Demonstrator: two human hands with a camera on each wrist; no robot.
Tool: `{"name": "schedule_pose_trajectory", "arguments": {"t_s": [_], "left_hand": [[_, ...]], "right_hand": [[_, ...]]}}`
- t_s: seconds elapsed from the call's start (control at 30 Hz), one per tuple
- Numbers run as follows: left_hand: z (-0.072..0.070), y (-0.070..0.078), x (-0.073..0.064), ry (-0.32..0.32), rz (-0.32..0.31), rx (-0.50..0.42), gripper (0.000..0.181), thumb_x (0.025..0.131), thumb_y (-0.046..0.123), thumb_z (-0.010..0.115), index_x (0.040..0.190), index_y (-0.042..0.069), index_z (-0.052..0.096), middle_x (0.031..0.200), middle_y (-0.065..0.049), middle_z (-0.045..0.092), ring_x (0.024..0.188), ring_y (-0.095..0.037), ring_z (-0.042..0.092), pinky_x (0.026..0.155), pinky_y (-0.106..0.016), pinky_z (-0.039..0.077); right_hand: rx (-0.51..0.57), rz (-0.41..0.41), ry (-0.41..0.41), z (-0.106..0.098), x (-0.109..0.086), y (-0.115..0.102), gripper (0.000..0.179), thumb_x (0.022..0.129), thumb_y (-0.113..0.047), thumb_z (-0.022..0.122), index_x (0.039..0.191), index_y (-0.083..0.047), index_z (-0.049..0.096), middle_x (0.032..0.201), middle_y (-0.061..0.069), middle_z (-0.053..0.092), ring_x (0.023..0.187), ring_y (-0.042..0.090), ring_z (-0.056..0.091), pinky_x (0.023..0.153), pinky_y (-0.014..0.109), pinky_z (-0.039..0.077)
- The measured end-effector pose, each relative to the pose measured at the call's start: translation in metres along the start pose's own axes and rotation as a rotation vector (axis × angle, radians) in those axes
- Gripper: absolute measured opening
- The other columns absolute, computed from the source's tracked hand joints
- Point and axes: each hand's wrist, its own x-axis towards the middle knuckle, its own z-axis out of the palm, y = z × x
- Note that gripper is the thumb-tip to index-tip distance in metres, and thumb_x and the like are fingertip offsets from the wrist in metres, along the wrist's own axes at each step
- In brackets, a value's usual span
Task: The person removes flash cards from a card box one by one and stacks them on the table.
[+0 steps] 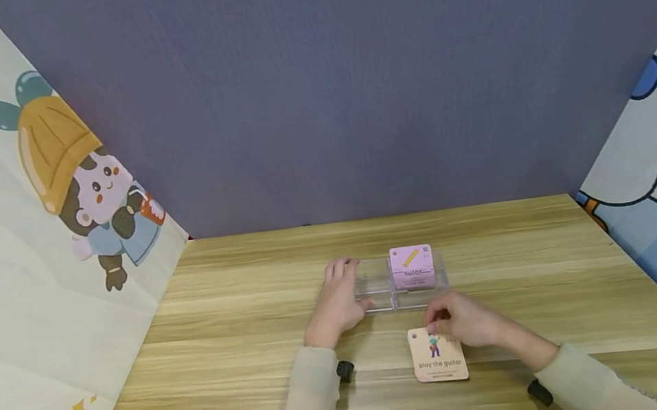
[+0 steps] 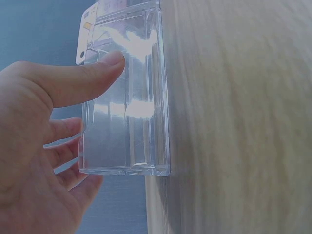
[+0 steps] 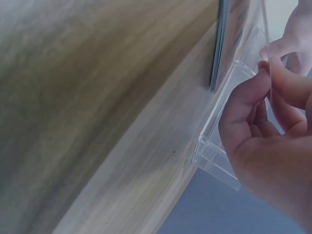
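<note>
A clear plastic card holder [image 1: 375, 304] with two compartments stands on the table. My left hand [image 1: 338, 304] grips its left end, thumb at the front and fingers behind, as the left wrist view shows. One pink card [image 1: 413, 266] with a ruler picture stands in the right compartment. In front of the holder, my right hand [image 1: 468, 319] pinches a thin card [image 3: 266, 24] between thumb and fingers. In the head view its fingertips overlap the top of a cream card [image 1: 439, 365] reading "play the guitar". Below the pinched card, a small stack of cards [image 3: 219, 48] shows edge-on.
The wooden table [image 1: 248, 354] ends at a dark blue-grey panel [image 1: 314, 96] at the back. White cloths with cartoon prints, one with a child in a yellow hat [image 1: 108, 213], hang on both sides. Black wrist straps show at both sleeves.
</note>
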Motion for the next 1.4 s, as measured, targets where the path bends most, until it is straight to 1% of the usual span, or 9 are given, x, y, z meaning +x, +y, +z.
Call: {"name": "schedule_pose_trajectory", "arguments": {"t_s": [0.13, 0.37, 0.5, 0.67, 0.83, 1.0, 1.23, 1.4], "left_hand": [[0.001, 0.0, 0.001, 0.0, 0.0, 0.001, 0.089, 0.083, 0.03, 0.085, 0.154, 0.007, 0.038, 0.156, -0.012, 0.036, 0.147, -0.03, 0.027, 0.122, -0.042, 0.028], [0.003, 0.0, 0.002, 0.007, 0.003, 0.005, 0.088, 0.082, 0.03, 0.085, 0.153, 0.007, 0.039, 0.155, -0.013, 0.037, 0.146, -0.03, 0.028, 0.121, -0.042, 0.029], [0.002, 0.001, 0.002, 0.005, -0.003, 0.011, 0.088, 0.082, 0.031, 0.085, 0.154, 0.007, 0.039, 0.155, -0.012, 0.037, 0.146, -0.03, 0.028, 0.121, -0.042, 0.029], [0.001, 0.002, 0.002, 0.003, -0.008, 0.01, 0.088, 0.082, 0.03, 0.085, 0.154, 0.008, 0.039, 0.156, -0.012, 0.037, 0.146, -0.03, 0.027, 0.122, -0.042, 0.028], [0.001, 0.002, 0.002, 0.003, -0.006, 0.006, 0.088, 0.082, 0.029, 0.085, 0.153, 0.007, 0.039, 0.155, -0.012, 0.037, 0.146, -0.03, 0.027, 0.122, -0.042, 0.028], [0.0, 0.003, 0.002, 0.0, -0.004, 0.007, 0.088, 0.083, 0.03, 0.085, 0.153, 0.007, 0.039, 0.155, -0.013, 0.037, 0.146, -0.03, 0.027, 0.122, -0.042, 0.028], [0.0, 0.003, 0.003, -0.002, -0.001, 0.008, 0.087, 0.083, 0.029, 0.085, 0.153, 0.006, 0.039, 0.156, -0.014, 0.037, 0.147, -0.03, 0.026, 0.122, -0.042, 0.027], [0.0, 0.003, 0.003, -0.001, -0.001, 0.013, 0.087, 0.083, 0.029, 0.085, 0.153, 0.007, 0.039, 0.155, -0.014, 0.038, 0.146, -0.03, 0.027, 0.122, -0.042, 0.028]], "right_hand": [[-0.048, 0.012, 0.014, 0.001, 0.001, 0.001, 0.009, 0.092, -0.009, 0.072, 0.085, -0.015, 0.07, 0.077, -0.006, 0.058, 0.07, 0.009, 0.052, 0.06, 0.024, 0.048], [-0.12, -0.008, 0.042, 0.002, 0.001, 0.0, 0.01, 0.09, -0.009, 0.073, 0.083, -0.015, 0.07, 0.075, -0.009, 0.057, 0.068, 0.006, 0.05, 0.058, 0.023, 0.046], [-0.173, 0.03, 0.056, 0.005, 0.001, -0.004, 0.012, 0.09, -0.008, 0.074, 0.083, -0.017, 0.069, 0.074, -0.009, 0.056, 0.068, 0.006, 0.05, 0.06, 0.023, 0.046], [-0.229, 0.102, 0.069, 0.008, 0.001, -0.009, 0.014, 0.089, -0.008, 0.074, 0.082, -0.018, 0.068, 0.075, -0.009, 0.056, 0.07, 0.009, 0.051, 0.061, 0.024, 0.046], [-0.29, 0.143, 0.078, 0.011, 0.002, -0.013, 0.017, 0.089, -0.008, 0.074, 0.079, -0.019, 0.066, 0.074, -0.009, 0.054, 0.068, 0.01, 0.05, 0.059, 0.025, 0.045], [-0.304, 0.167, 0.069, 0.014, 0.003, -0.015, 0.019, 0.09, -0.008, 0.074, 0.078, -0.019, 0.064, 0.074, -0.008, 0.053, 0.067, 0.01, 0.05, 0.058, 0.026, 0.045], [-0.29, 0.202, 0.046, 0.018, 0.003, -0.02, 0.02, 0.09, -0.008, 0.073, 0.078, -0.019, 0.063, 0.074, -0.007, 0.053, 0.067, 0.011, 0.051, 0.057, 0.027, 0.045], [-0.288, 0.195, 0.046, 0.02, 0.004, -0.019, 0.022, 0.09, -0.006, 0.073, 0.077, -0.019, 0.062, 0.075, -0.006, 0.053, 0.068, 0.011, 0.05, 0.058, 0.027, 0.045]]}}
